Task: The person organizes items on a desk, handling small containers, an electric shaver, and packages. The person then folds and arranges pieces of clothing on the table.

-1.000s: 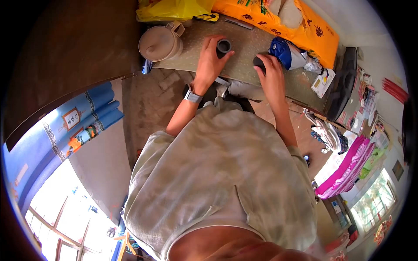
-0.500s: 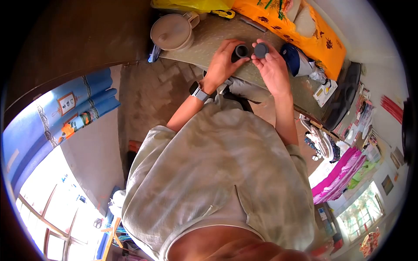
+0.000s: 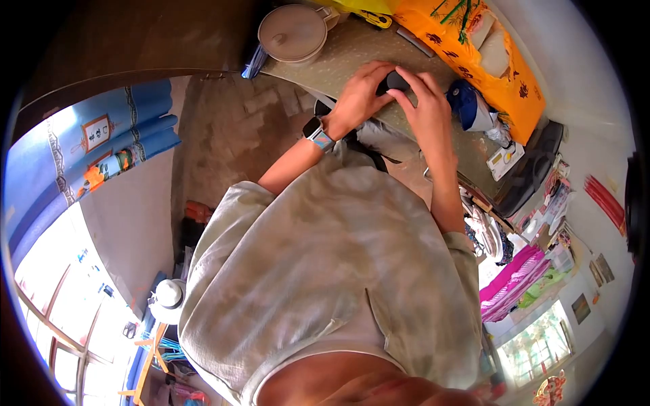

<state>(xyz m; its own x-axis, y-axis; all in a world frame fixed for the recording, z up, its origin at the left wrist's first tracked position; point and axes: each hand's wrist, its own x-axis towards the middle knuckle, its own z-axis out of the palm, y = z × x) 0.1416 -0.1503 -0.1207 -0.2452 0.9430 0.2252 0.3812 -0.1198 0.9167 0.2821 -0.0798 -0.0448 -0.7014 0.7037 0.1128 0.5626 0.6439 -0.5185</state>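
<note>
Container, dark and round-topped, sits between the two hands in the head view, so wrapped in fingers that only its upper face and a strip of its side show. The left hand is clasped about its left side, thumb towards the body, fingers on the far side. The right hand is closed in from the other side, fingertips curled around the top, its thumb almost meeting the left one. Whether that top is a separate lid, and whether it sits square, I can't tell from here.

A watch is strapped behind the left hand. Beyond that hand and off to its left stands a lidded jug on the speckled tabletop; just right of the right hand lies a blue and silver bundle, with an orange package behind it.

To manage this hold well, I'd let the left hand do the steadying, firm and low on the wall, and spread the right fingertips evenly around the rim, so that any pressure runs straight and doesn't tip the top sideways. Working well in over the tabletop seems wiser than near its edge, and the right knuckles want room from the bundle.
</note>
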